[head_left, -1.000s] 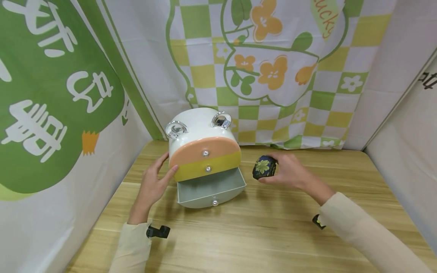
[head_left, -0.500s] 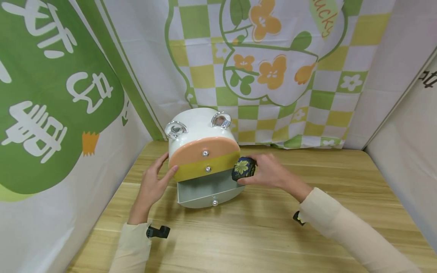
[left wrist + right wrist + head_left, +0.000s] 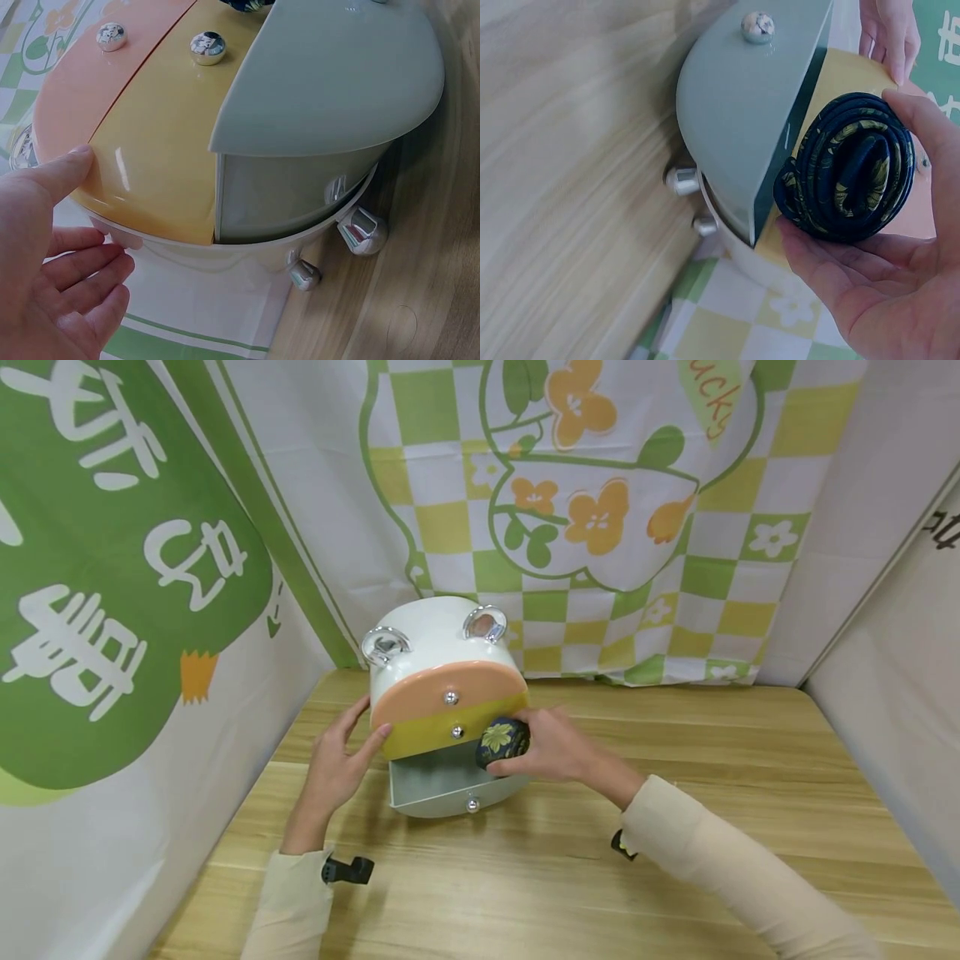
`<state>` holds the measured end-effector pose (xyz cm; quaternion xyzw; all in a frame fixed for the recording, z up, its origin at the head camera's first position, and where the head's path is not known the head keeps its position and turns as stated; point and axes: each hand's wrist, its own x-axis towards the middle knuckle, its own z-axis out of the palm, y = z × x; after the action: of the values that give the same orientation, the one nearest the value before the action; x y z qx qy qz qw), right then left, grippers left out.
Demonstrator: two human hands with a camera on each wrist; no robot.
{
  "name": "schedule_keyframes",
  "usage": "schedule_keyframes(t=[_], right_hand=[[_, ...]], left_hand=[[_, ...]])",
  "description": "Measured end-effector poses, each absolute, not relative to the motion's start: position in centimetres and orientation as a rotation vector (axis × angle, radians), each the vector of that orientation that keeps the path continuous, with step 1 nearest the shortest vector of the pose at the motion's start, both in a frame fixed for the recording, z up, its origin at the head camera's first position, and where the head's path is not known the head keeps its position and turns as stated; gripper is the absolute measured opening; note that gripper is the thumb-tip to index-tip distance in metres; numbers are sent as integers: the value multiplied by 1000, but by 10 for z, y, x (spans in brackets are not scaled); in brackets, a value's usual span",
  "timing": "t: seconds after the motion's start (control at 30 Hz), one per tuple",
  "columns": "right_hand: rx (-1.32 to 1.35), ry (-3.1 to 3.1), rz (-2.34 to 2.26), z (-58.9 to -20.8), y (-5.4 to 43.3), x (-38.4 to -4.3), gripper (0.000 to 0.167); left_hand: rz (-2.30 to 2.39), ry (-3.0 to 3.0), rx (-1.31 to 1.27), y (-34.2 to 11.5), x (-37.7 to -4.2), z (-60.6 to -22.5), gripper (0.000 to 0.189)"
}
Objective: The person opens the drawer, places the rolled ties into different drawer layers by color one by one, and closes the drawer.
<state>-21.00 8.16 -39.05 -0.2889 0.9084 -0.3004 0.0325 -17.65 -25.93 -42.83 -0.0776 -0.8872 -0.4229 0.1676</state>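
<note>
A small white chest point(image 3: 444, 631) has three curved drawers. Its bottom grey-green drawer point(image 3: 431, 802) is pulled out, while the orange drawer point(image 3: 420, 693) and yellow drawer point(image 3: 412, 737) are closed. My right hand point(image 3: 555, 745) pinches a rolled necktie point(image 3: 501, 742) between thumb and fingers, over the right part of the pulled-out drawer. In the right wrist view the necktie point(image 3: 855, 169) shows as a dark blue coil with a yellowish pattern. With relaxed fingers, my left hand point(image 3: 335, 768) rests against the chest's left side, its thumb point(image 3: 64, 172) touching the yellow front's edge.
Two shiny silver ears point(image 3: 386, 646) stick up from the chest top. The wooden table point(image 3: 540, 885) carries the chest near its back edge. Behind hangs a green and yellow checkered cloth point(image 3: 442, 527). Silver feet point(image 3: 364, 231) show under the chest.
My right hand has moved left with the rolled necktie, from beside the chest to over the pulled-out bottom drawer. The left hand has stayed at the chest's left side.
</note>
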Motion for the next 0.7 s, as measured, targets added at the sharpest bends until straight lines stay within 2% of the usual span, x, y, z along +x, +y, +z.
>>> schedule_keyframes(t=[0.3,0.7], right_hand=[[-834,2779,-1000,-403,66,-210,51],[-814,2746,-1094,-413,50,-209,56]], left_hand=[[-1212,-2534,-220,-260,-176,-428,66],[-1210,-2529,-219,-260,-176,-429,65]])
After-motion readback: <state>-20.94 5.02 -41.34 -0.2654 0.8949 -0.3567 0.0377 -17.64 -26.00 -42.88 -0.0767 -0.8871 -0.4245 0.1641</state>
